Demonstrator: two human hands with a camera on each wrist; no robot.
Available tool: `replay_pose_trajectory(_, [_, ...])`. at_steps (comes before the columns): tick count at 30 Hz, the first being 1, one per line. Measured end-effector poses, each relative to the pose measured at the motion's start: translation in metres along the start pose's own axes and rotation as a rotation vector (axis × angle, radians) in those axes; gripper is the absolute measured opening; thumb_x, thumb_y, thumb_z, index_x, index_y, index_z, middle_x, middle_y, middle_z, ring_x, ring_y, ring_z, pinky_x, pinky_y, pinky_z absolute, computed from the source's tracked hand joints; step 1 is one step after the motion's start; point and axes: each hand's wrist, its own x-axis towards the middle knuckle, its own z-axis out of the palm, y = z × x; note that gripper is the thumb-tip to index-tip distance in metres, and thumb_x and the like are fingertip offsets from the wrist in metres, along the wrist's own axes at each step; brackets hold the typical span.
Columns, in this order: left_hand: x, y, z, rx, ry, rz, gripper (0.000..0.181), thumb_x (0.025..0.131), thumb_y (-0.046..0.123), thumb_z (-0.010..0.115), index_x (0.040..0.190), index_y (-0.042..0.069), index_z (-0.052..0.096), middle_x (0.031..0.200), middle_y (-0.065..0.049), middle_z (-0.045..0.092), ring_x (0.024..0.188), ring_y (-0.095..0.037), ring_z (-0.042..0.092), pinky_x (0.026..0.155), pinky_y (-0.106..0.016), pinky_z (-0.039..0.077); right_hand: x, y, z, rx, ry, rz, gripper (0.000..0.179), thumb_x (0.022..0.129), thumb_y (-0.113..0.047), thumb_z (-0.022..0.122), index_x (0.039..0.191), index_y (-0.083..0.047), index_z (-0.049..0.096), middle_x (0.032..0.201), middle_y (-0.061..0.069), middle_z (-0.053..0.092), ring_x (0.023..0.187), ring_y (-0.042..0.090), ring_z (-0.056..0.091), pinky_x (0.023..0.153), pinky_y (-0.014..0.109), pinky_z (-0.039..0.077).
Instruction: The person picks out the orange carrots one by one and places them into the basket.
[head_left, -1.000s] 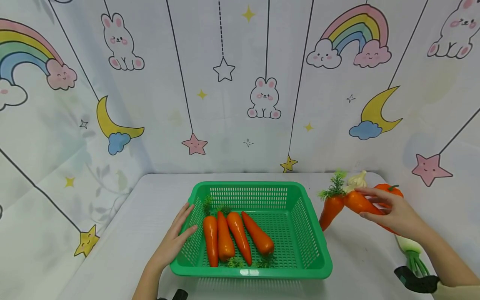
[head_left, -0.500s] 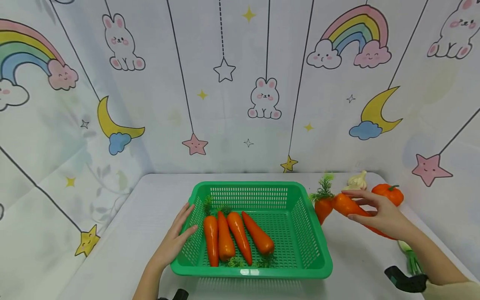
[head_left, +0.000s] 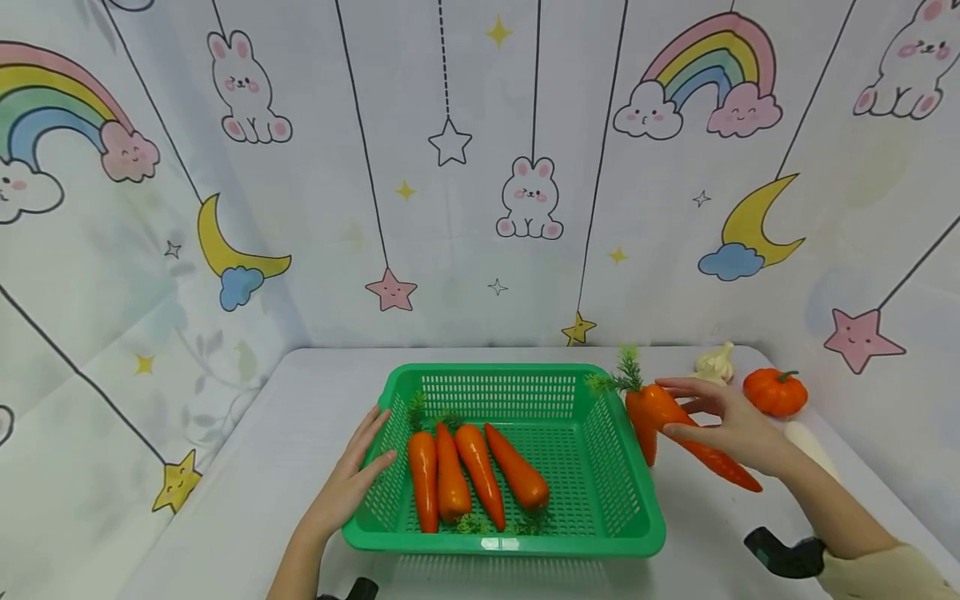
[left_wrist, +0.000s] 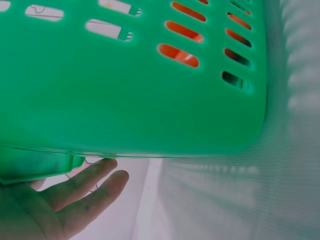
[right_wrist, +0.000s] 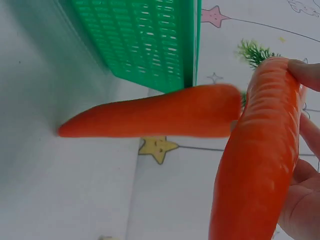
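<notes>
In the head view my left hand (head_left: 347,479) rests with spread fingers on the left side of a green slotted basket (head_left: 495,546). The left wrist view has two of its fingers, straight, under the basket's rim. Inside the basket lie several orange carrots (head_left: 477,475) with green leafy tops. My right hand (head_left: 738,429), just right of the basket, grips a carrot (head_left: 708,454) between thumb and fingers, its tip slanting down to the right. A second carrot (right_wrist: 160,115) is carried behind it, tip downward, at the basket's right rim; its contact with the fingers is hidden.
Garlic (head_left: 717,363) and a small orange pumpkin (head_left: 775,392) stand at the back right of the white table (head_left: 322,408). A long white vegetable (head_left: 812,446) lies partly behind the right forearm. A patterned cloth (head_left: 450,250) hangs behind the table.
My right hand has moved left with both carrots, from near the pumpkin to the basket's right rim, uncovering the pumpkin. My left hand and the basket stay in place.
</notes>
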Motion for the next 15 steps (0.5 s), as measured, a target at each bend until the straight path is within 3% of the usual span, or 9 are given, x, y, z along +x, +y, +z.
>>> replay_pose_trajectory(6, [0.0,0.001,0.0,0.0,0.003,-0.001,0.059,0.094,0.025,0.049,0.146,0.01,0.023,0.152,-0.011,0.007,0.137,-0.036,0.002,0.096,-0.07,0.009,0.011,-0.012,0.011,0.058,-0.028,0.062,0.055,0.084,-0.018,0.067,0.133,-0.005,0.045,0.118,0.021,0.055,0.097,0.033,0.058,0.068,0.027,0.053])
replay_pose_trajectory(15, [-0.001,0.004,0.001,-0.005,0.005,-0.001,0.057,0.095,0.022,0.049,0.145,0.01,0.025,0.152,-0.012,0.008,0.137,-0.037,0.002,0.096,-0.07,0.008,0.031,-0.029,0.028,0.156,-0.071,0.07,0.055,0.085,-0.018,0.066,0.133,-0.004,0.043,0.12,0.024,0.051,0.097,0.033,0.055,0.068,0.033,0.053])
